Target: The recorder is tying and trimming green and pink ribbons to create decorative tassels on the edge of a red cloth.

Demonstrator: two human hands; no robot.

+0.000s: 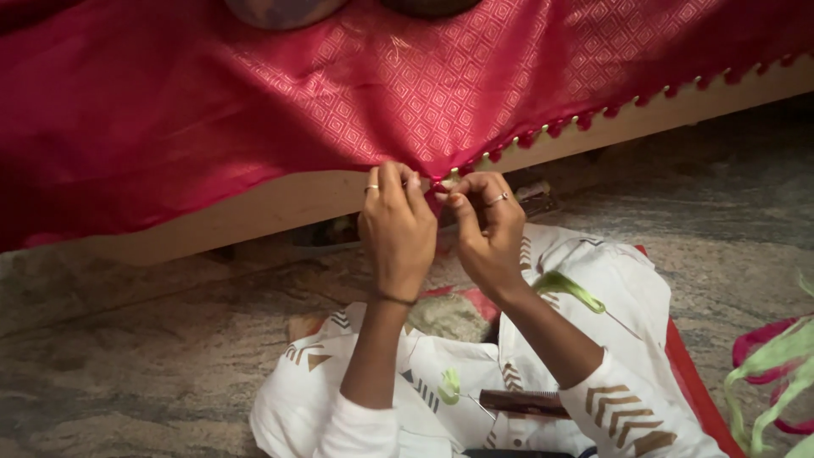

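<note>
Cloth: pink-red cloth (280, 110) with woven diamond pattern, draped over a pale ledge (280, 199) across upper half of frame.
Edge: lower hem at centre of frame, pinched by both hands; row of small tassels (593, 116) running from there up toward upper right.
Left hand: left hand (397, 229) raised at centre, fingertips closed narrow on hem; ring on one finger, thin band at wrist.
Right hand: right hand (485, 231) just beside it, touching; thumb and forefinger pinched tight at same spot on hem, on thread or knot too small to tell; ring showing.
Doing it well, by judgement: hem kept taut between both pinches, grip close to the knot, spacing matched to finished tassels on the right.
Lap: white patterned garment (593, 356) in lower centre; light green thread (564, 287) lying on it, dark comb-like thing (521, 401) below.
Loose threads: green and pink strands (776, 373) at lower right edge.
Floor: mottled stone floor (127, 356), lower left.
Containers: none visible.
</note>
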